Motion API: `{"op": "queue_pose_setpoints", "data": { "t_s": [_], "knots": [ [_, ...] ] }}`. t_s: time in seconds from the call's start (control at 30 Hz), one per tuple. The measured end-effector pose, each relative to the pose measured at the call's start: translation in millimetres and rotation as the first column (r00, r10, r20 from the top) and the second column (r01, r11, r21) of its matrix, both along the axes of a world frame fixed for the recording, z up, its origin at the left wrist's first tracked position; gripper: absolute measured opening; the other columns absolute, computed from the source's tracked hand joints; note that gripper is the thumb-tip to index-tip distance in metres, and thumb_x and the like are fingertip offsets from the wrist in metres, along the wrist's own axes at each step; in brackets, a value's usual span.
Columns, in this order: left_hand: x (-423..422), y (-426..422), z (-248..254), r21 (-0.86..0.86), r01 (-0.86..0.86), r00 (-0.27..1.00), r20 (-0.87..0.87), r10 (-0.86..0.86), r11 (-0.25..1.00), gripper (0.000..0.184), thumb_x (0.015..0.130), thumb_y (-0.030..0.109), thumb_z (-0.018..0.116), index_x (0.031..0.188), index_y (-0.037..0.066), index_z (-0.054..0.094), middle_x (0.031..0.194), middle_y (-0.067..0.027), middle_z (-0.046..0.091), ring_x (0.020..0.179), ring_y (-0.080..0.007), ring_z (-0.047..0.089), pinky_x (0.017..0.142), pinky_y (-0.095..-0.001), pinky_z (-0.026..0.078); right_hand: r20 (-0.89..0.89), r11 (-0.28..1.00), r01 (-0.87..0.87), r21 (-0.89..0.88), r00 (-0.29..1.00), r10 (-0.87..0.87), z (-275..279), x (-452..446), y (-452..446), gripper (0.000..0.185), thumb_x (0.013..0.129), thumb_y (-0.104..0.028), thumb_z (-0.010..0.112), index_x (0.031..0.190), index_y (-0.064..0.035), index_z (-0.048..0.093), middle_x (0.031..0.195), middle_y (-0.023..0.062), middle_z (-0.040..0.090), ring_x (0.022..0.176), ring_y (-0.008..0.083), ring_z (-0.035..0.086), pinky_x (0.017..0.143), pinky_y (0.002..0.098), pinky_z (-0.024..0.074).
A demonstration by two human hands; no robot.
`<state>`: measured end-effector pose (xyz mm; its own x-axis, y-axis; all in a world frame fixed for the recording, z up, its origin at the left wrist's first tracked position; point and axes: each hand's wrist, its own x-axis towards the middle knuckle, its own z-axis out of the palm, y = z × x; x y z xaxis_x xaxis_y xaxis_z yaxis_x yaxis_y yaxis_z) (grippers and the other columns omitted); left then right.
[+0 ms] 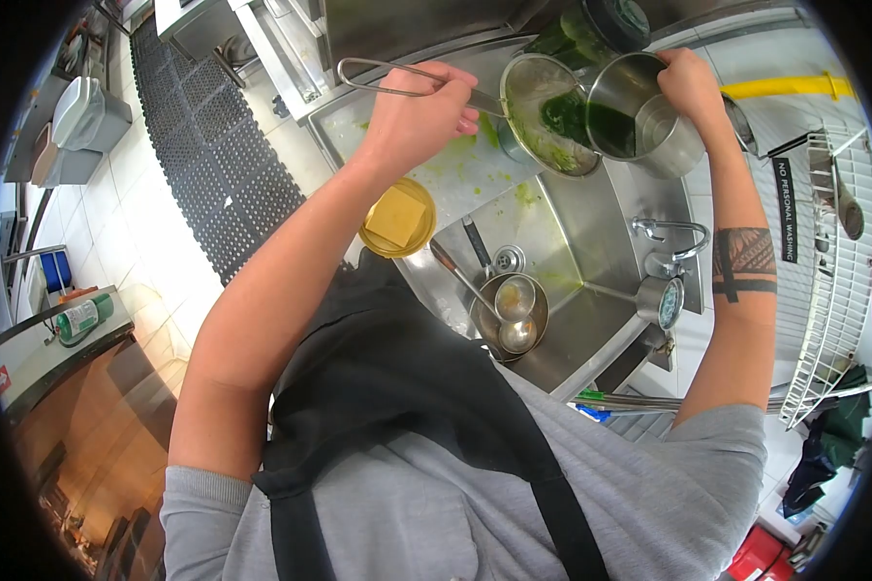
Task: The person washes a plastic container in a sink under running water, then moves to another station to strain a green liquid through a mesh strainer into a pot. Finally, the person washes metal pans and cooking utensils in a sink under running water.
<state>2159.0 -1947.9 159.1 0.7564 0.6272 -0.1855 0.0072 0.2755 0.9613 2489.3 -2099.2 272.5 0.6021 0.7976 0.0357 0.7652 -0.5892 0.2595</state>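
Two closed hands: left grips strainer, right pot.

metal pot: tipped, pouring | dark green liquid: running into strainer | long-handled strainer: green-smeared

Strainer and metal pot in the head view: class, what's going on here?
A person works at a sink with both hands. The left hand grips the long wire handle of a strainer. The right hand holds a metal pot tilted toward it, and dark green liquid appears to be pouring from the pot into the strainer. Two ladles rest in a pan in the sink.
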Motion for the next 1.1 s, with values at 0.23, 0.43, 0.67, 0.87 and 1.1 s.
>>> {"op": "queue_pose_setpoints", "data": {
  "t_s": [0.23,0.43,0.67,0.87,1.1],
  "knots": [
    [-1.4,1.7,-2.3,0.014,0.017,1.000,-0.003,-0.017,1.000,0.027,0.094,0.013,0.058,0.107,-0.008,0.069,0.086,-0.0165,0.073,0.074,-0.0173,0.072,0.070,-0.0283,0.060,0.001,0.999,-0.001,0.032,1.000,0.001,0.6,-6.3,2.0,0.038,0.080,-0.008,0.053,0.113,-0.0037,0.074,0.111,0.0252,0.069,0.108,0.0412,0.065,0.098,0.0460,0.0507],
    [-1.2,2.4,-2.3,0.018,0.018,1.000,-0.010,-0.018,1.000,0.027,0.093,0.012,0.058,0.106,-0.008,0.069,0.086,-0.0163,0.073,0.073,-0.0169,0.071,0.070,-0.0284,0.060,0.041,0.999,-0.032,0.018,0.999,0.032,-3.7,6.4,4.1,0.038,0.081,-0.009,0.054,0.113,-0.0020,0.074,0.113,0.0240,0.069,0.109,0.0402,0.065,0.100,0.0449,0.0505],
    [-1.0,2.9,-4.0,0.006,0.019,1.000,0.012,-0.019,1.000,0.026,0.093,0.012,0.058,0.105,-0.008,0.069,0.086,-0.0159,0.073,0.073,-0.0168,0.071,0.069,-0.0285,0.060,0.040,1.000,0.005,-0.017,0.999,-0.005,-4.8,7.9,9.2,0.039,0.083,-0.010,0.055,0.118,-0.0035,0.072,0.119,0.0224,0.069,0.114,0.0385,0.064,0.102,0.0445,0.0493],
    [-1.0,3.7,-3.8,0.011,0.025,1.000,-0.005,-0.025,1.000,0.027,0.093,0.012,0.057,0.106,-0.008,0.069,0.086,-0.0157,0.073,0.073,-0.0170,0.071,0.069,-0.0287,0.060,0.046,1.000,0.017,-0.006,0.999,-0.017,-6.7,4.9,16.6,0.039,0.083,-0.011,0.057,0.118,-0.0038,0.072,0.120,0.0219,0.069,0.116,0.0377,0.064,0.102,0.0443,0.0497],
    [-1.2,3.5,-4.1,0.016,0.024,1.000,0.001,-0.024,1.000,0.028,0.093,0.012,0.056,0.108,-0.008,0.069,0.086,-0.0161,0.073,0.073,-0.0171,0.071,0.070,-0.0288,0.060,0.059,1.000,-0.022,-0.004,0.998,0.022,-8.3,1.7,21.8,0.039,0.082,-0.010,0.057,0.117,-0.0039,0.072,0.114,0.0231,0.070,0.112,0.0390,0.065,0.099,0.0455,0.0515]
  ]
}}
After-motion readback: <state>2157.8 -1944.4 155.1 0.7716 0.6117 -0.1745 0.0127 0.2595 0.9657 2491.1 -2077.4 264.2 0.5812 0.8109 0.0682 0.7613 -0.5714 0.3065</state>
